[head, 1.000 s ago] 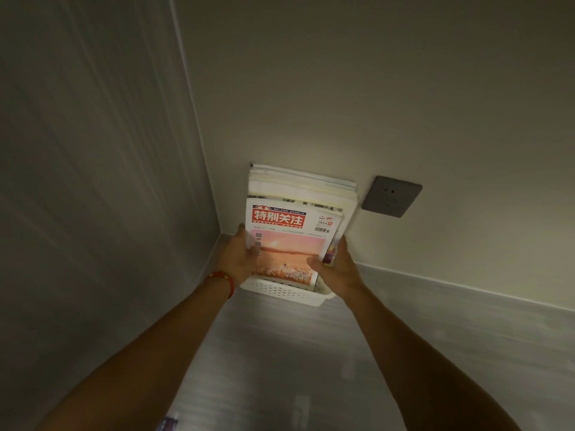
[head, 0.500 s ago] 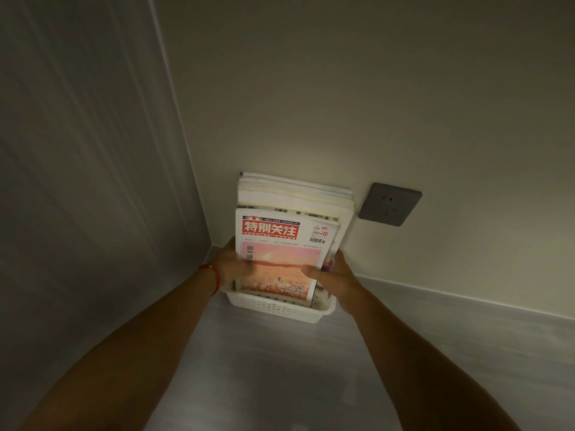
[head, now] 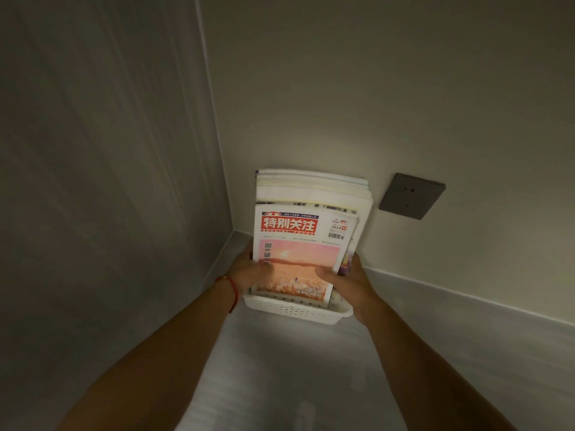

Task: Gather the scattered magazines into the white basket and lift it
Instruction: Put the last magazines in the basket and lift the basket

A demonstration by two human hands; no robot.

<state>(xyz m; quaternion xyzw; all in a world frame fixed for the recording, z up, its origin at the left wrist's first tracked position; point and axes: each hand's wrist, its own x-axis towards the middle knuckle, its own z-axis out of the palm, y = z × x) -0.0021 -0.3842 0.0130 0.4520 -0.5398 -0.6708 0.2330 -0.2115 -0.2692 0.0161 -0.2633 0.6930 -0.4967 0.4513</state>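
Held between left hand (head: 249,270) and right hand (head: 348,279): upright magazines (head: 298,244) in white basket (head: 295,311), long axis rising; thumbs pressing front cover.

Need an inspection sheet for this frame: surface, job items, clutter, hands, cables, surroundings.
Surface: pale grey floor in a room corner, dimly lit.
Job's things: white basket, perforated wall; stack of magazines stands in it, red-titled magazine in front.
Clutter: nothing seen.
Hands: left hand grips the stack's left side, thumb on the front cover; right hand grips the right side likewise. Red string on the left wrist.
Cables: nothing seen.
Surroundings: grey wall socket right of the stack; skirting board along the wall. Whether the basket is off the floor, cannot tell.
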